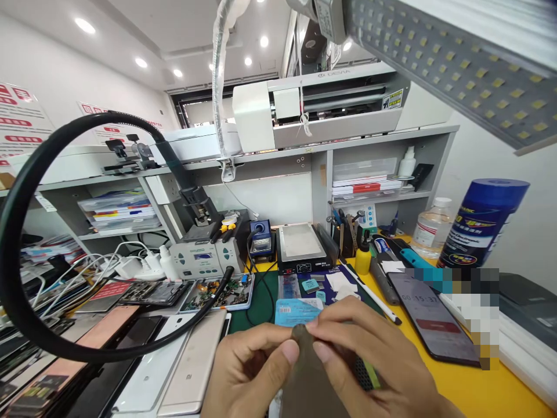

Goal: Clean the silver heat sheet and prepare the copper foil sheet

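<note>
My left hand (256,366) and my right hand (369,354) meet near the bottom centre of the head view. Between thumb and fingers, each pinches one side of the narrow upper end of a dark grey-brown sheet-like piece (311,383). This piece widens downward and runs out of the frame; its exact kind cannot be told. Just beyond the fingertips lies a light blue card or packet (296,312). Part of a black-and-green item (366,374) shows beneath my right hand, mostly covered.
Phones, including a gold one (191,371), lie at left under a looping black hose (26,313). Behind stand a grey soldering station (202,258) and a heating plate (301,247). At right are a phone with a running timer (429,316) and a blue spray can (483,223).
</note>
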Tool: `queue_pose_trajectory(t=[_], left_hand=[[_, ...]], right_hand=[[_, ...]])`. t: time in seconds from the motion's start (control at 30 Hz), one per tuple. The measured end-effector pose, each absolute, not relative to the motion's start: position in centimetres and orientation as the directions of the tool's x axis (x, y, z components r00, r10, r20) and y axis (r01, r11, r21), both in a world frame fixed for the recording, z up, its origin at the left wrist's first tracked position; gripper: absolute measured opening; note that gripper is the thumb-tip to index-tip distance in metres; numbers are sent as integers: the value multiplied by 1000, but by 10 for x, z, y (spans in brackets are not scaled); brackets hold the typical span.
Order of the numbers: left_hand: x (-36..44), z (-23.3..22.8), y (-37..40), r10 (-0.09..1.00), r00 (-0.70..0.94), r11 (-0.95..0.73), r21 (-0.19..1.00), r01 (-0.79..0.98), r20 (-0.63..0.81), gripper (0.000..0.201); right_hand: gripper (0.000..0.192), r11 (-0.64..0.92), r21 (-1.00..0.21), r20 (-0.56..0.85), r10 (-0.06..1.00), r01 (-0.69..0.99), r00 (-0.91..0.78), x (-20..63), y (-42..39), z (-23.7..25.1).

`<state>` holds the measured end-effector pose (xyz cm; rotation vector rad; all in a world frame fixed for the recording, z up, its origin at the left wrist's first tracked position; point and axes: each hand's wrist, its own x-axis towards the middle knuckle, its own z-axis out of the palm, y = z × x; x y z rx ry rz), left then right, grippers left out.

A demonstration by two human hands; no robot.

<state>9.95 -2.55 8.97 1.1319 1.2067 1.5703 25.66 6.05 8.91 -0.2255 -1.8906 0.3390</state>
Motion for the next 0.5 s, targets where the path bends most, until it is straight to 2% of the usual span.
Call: queue_pose_trajectory(t=[0.07, 0.17, 0.5], left_hand=[[98, 89, -25, 973, -202, -144, 979, -143, 113, 22], [96, 89, -25, 981, -182, -92, 983, -160, 62, 24], [96, 93, -24, 983, -184, -49, 976, -211, 10, 24]], right_hand=[[26, 903, -429, 826, 393, 2, -404, 258, 60, 93], [24, 877, -480, 775, 425, 1, -468, 259, 60, 98], [24, 895, -446, 793, 391, -9, -468, 259, 63, 98]])
